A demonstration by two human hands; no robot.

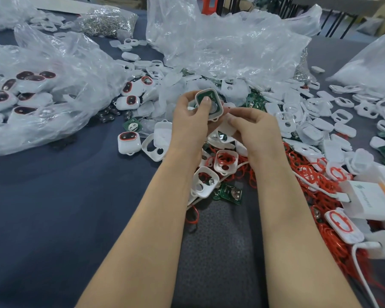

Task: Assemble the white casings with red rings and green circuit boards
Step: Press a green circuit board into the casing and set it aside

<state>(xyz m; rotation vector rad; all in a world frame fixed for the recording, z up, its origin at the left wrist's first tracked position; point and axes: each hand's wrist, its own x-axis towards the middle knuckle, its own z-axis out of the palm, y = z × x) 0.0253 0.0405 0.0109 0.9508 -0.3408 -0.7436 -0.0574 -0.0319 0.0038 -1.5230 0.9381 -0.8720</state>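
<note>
Left hand [191, 123] grips white casing [220, 105] holding green circuit board [200, 97]; right hand [257, 127] pinches translucent cover [228, 128]

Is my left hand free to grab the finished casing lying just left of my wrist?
Probably not yet: the left hand grips an open casing with a green board inside. The finished casing lies nearby with nothing between, so it looks reachable once freed.

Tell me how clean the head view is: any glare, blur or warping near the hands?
Head view: light is soft and even, with faint shadows; the casing in the left hand is sharp enough to read; the bags throw white glare; wide-angle warping bends the far edges; the red rings at right look slightly smeared.
</note>
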